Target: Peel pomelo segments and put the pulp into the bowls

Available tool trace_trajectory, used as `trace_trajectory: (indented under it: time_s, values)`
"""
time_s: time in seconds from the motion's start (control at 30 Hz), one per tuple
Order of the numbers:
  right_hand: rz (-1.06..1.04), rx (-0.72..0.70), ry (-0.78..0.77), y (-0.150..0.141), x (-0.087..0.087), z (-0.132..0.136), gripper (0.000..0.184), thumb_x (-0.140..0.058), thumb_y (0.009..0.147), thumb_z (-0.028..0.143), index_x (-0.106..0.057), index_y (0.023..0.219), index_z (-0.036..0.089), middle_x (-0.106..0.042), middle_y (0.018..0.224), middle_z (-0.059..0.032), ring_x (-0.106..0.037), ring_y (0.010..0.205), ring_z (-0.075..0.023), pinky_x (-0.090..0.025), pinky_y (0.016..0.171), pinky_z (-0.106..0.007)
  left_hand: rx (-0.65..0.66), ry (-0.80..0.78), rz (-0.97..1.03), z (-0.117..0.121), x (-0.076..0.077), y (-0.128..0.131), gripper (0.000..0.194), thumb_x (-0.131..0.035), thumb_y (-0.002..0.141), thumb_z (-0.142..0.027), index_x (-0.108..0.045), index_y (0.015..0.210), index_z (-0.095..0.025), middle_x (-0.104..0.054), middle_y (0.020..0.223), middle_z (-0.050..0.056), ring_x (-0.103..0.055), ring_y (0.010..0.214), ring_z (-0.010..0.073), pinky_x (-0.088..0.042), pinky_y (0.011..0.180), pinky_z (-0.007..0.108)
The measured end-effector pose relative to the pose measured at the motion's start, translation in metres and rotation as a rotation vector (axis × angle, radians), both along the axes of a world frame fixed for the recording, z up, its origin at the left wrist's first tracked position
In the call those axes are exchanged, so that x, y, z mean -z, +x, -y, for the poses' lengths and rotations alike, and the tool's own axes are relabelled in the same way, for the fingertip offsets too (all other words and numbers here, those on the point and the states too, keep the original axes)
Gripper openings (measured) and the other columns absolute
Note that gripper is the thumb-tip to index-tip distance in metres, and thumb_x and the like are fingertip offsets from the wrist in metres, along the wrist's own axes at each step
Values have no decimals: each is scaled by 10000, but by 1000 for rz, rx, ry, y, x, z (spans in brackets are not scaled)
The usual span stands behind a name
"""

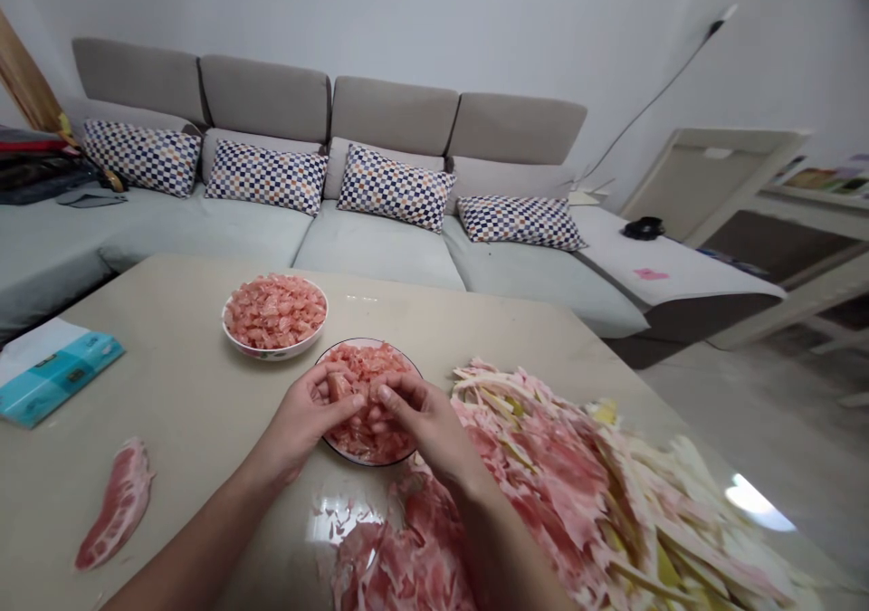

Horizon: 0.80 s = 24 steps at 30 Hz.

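Over a dark-rimmed bowl (326, 446) of loose pink pomelo pulp (370, 443), both of my hands meet with fingertips almost touching. My left hand (319, 403) is closed on a piece of pomelo flesh (339, 386). Thumb and fingers of my right hand (414, 403) pinch at the same flesh from the other side; how much it holds is partly hidden. Behind and to the left stands a second bowl (275, 354), heaped with pulp pieces (275, 312). An unopened pomelo segment (115, 502) lies at the table's left.
Pink membranes (543, 457) and pale peel strips (699, 502) cover the right of the table (224, 430), some beneath my right forearm. A blue tissue pack (61, 371) lies at the left edge. Beyond the table runs a sofa (380, 244) with patterned cushions (397, 186).
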State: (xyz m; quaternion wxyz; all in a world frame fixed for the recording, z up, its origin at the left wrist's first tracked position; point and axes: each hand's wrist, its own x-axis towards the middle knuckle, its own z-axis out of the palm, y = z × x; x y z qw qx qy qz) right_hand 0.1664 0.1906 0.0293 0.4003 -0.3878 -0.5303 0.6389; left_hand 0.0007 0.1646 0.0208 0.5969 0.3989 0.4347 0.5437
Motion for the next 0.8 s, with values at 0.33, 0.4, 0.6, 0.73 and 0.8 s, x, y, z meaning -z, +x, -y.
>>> trace_trajectory:
  time_s: [0.33, 0.4, 0.6, 0.73, 0.8]
  values:
    - [323, 203, 372, 8, -5, -4, 211, -623, 829, 344, -733, 947, 206, -733, 988, -73, -661, 912, -224, -529, 830, -362, -44, -18, 66, -1, 0, 0, 265, -800, 683, -265, -605, 831, -164, -531, 675, -57, -520, 659, 86, -439, 666, 187]
    - [374, 259, 471, 9, -8, -2, 204, -603, 846, 296, -734, 987, 226, -711, 1092, -75, -644, 1004, -231, -506, 880, -365, -49, -3, 68, 0, -1, 0, 264, -800, 684, -260, -559, 732, -162, -545, 692, -49, -517, 662, 84, -436, 665, 186]
    - [415, 76, 623, 4, -11, 5, 252, -654, 835, 220, -707, 1077, 271, -693, 1118, -52, -636, 1014, -211, -521, 831, -335, 45, -27, 107, 0, -1, 0, 265, -786, 707, -274, -547, 748, -167, -531, 679, -51, -515, 633, 82, -423, 623, 185]
    - [403, 36, 700, -1, -8, 8, 257, -677, 815, 158, -720, 1042, 269, -713, 1031, -47, -647, 967, -197, -509, 863, -341, 134, -28, 112, 2, 0, -1, 292, -757, 743, -307, -503, 702, -168, -545, 680, -39, -513, 606, 80, -422, 578, 187]
    - [400, 85, 696, 0, -7, 6, 200, -658, 828, 165, -733, 987, 261, -720, 993, -48, -660, 924, -197, -519, 846, -343, 144, -58, 99, 3, 0, -1, 254, -725, 776, -339, -542, 750, -165, -568, 706, -23, -526, 622, 83, -441, 588, 187]
